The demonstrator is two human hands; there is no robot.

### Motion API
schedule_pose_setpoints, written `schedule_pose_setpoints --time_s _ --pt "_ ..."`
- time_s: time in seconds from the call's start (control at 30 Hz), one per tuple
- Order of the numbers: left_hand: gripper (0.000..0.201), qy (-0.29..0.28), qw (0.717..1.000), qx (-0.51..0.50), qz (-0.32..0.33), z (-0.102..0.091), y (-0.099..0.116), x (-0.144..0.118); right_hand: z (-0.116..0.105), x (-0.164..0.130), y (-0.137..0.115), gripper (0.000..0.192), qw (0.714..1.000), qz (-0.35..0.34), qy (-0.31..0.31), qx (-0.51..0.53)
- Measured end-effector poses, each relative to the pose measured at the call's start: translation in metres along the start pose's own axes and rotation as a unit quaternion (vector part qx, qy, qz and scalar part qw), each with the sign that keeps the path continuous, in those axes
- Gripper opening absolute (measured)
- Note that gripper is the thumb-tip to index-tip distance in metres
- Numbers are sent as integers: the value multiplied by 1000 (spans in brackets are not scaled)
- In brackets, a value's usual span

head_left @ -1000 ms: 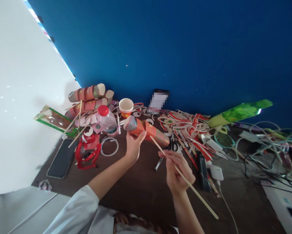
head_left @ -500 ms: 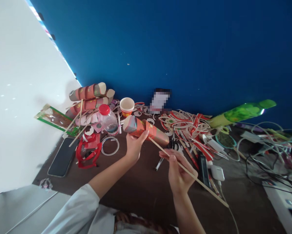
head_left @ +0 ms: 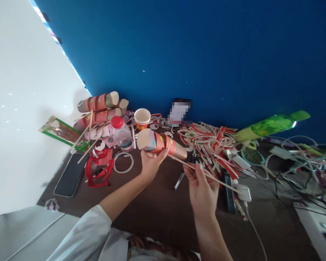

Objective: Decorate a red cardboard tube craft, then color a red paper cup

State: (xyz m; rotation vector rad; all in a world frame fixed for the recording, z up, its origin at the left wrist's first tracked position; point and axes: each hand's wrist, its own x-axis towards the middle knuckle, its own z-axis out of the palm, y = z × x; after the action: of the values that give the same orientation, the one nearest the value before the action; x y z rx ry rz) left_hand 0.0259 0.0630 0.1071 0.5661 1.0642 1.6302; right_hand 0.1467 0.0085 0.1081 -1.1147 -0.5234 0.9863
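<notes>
Red paper-cup tube [head_left: 163, 143] gripped in left hand [head_left: 150, 164], right hand [head_left: 202, 188] pinching wooden stick [head_left: 206, 174], tip at tube

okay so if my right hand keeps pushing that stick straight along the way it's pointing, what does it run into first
Most likely the paper-cup tube held in your left hand. The right hand pinches the thin wooden stick, whose far tip already sits at the tube's underside near your left fingertips. Whether it touches is unclear from this one view.

Deep blue wall [head_left: 206, 54] behind; white wall [head_left: 21, 108] left (bright); brown table [head_left: 157, 210].
</notes>
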Motion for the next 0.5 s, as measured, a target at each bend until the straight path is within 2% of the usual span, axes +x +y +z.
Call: schedule_pose_setpoints --time_s 0.1,0.23,0.4,0.5 --pt "33 0 1000 5 -2 0 0 0 -2 2 3 13 1000 4 -4 17" --pt "31 4 1000 23 -6 -2 -4 0 -2 2 6 14 999 -33 -11 -8" --pt "30 13 999 48 -1 -2 -3 0 -4 -8 6 15 992 -109 -21 -61" --pt "28 8 999 53 -11 -3 -2 2 -9 -16 8 15 976 -176 -42 -119"
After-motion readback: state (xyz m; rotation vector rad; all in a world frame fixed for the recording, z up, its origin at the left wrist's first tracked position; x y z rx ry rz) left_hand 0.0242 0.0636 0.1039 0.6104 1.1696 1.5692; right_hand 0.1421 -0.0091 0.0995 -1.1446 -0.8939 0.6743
